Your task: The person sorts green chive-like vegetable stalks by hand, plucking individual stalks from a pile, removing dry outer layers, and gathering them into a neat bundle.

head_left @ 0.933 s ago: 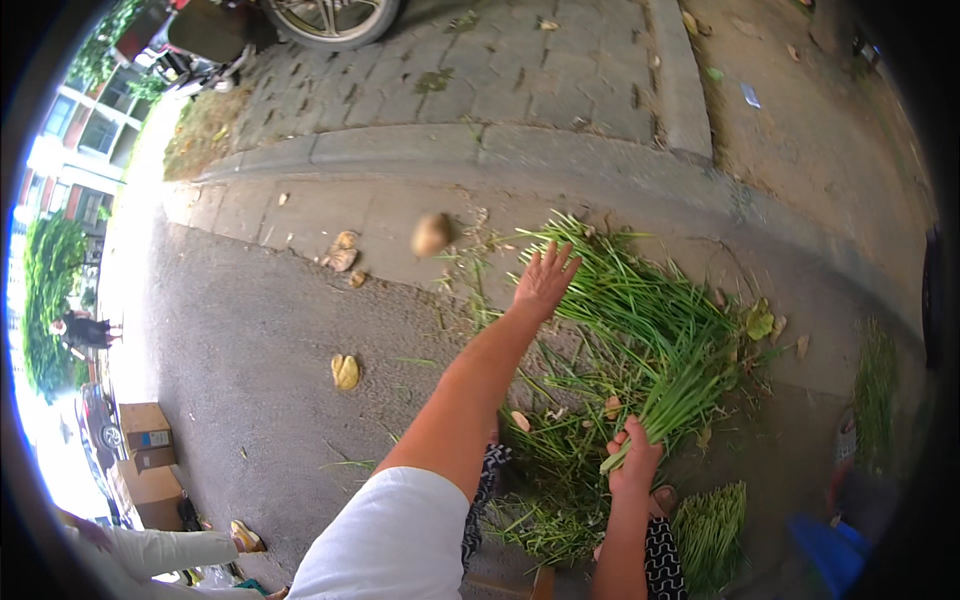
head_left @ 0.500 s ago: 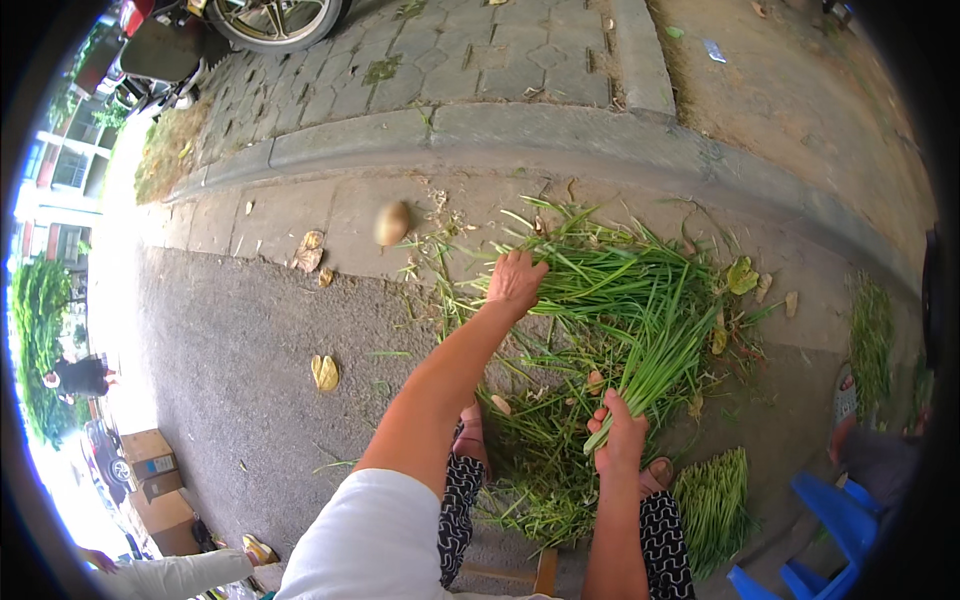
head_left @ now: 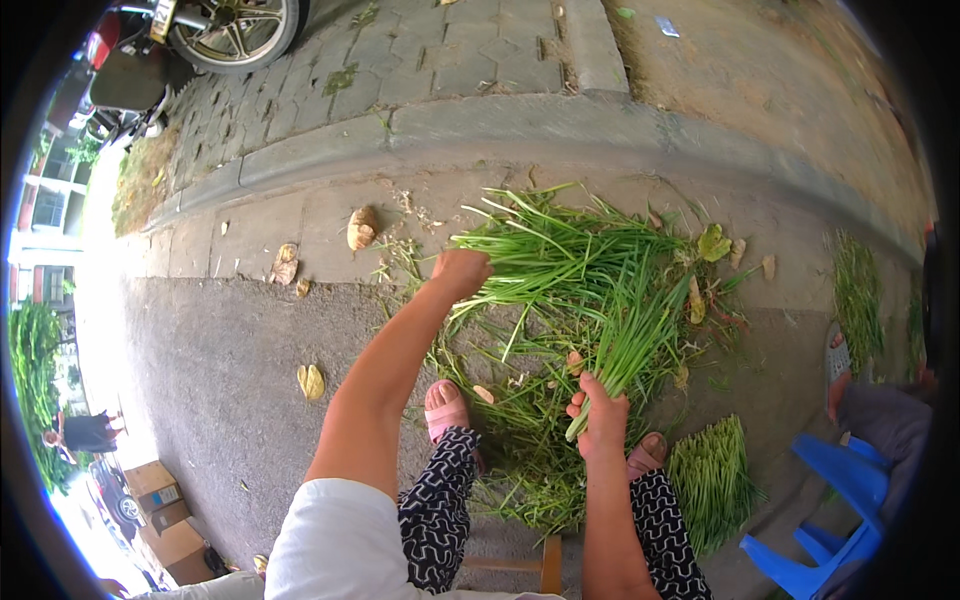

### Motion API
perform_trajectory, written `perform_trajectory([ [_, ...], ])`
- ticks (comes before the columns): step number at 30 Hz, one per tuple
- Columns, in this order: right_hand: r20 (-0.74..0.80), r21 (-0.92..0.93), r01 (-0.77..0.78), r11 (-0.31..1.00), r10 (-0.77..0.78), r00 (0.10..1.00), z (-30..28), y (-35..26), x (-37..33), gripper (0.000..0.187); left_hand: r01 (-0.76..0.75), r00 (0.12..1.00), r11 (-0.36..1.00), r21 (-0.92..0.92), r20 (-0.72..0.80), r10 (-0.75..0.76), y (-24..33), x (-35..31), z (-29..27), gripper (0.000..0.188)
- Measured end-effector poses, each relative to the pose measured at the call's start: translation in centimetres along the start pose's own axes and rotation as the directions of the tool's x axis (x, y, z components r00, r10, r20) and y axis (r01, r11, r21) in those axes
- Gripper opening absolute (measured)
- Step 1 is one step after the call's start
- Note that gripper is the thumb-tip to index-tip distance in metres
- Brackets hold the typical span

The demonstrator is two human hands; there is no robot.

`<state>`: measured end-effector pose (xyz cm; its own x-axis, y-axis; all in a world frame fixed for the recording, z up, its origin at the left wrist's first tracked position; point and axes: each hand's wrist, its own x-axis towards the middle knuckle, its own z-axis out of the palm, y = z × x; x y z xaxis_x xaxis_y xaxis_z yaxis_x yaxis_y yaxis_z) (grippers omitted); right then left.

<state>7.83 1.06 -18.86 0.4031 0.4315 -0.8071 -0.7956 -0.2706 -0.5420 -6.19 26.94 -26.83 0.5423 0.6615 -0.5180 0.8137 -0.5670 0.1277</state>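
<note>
My left hand (head_left: 462, 273) is curled around the pale ends of long green chives at the left side of a loose pile (head_left: 560, 250). Its fingertips are mostly hidden behind the hand. In my right hand (head_left: 604, 412) is a slim bunch of the same chives (head_left: 632, 345), gripped near the cut ends, its leaves fanning up and away over the pile. Below and between my feet lie tangled green scraps (head_left: 530, 450). A neat bundle of chives (head_left: 712, 480) lies to the right of my right foot.
Dry leaves (head_left: 311, 381) lie on the asphalt to the left. A kerb (head_left: 440, 130) crosses beyond the pile, with a parked motorcycle's wheel (head_left: 240, 35) past it. A blue stool (head_left: 840, 490) with a seated person stands at the right. Cardboard boxes (head_left: 165, 500) sit far left.
My left hand has moved left relative to the pile, drawing chives along with it. My right hand keeps hold of its bunch. The whole view has shifted slightly.
</note>
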Motion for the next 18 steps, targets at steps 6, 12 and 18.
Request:
perform_trajectory([
  [6,0.113,-0.073,0.185,0.980,-0.176,0.978,1.4,-3.1,-1.9,0.013,-0.164,0.929,0.986,0.010,-0.335,0.158,-0.9,-1.6,-0.7,0.049],
  [12,0.384,0.059,0.112,0.992,-0.126,0.915,3.0,-6.3,-4.4,0.014,0.005,0.978,0.623,-0.782,0.135,0.161,4.3,-6.3,-4.8,0.076],
  [18,0.583,-0.317,-0.011,0.948,0.204,0.787,4.9,-7.4,-5.7,0.015,0.149,0.853,-0.342,-0.928,-0.054,0.520,13.0,-14.3,-8.7,0.067],
])
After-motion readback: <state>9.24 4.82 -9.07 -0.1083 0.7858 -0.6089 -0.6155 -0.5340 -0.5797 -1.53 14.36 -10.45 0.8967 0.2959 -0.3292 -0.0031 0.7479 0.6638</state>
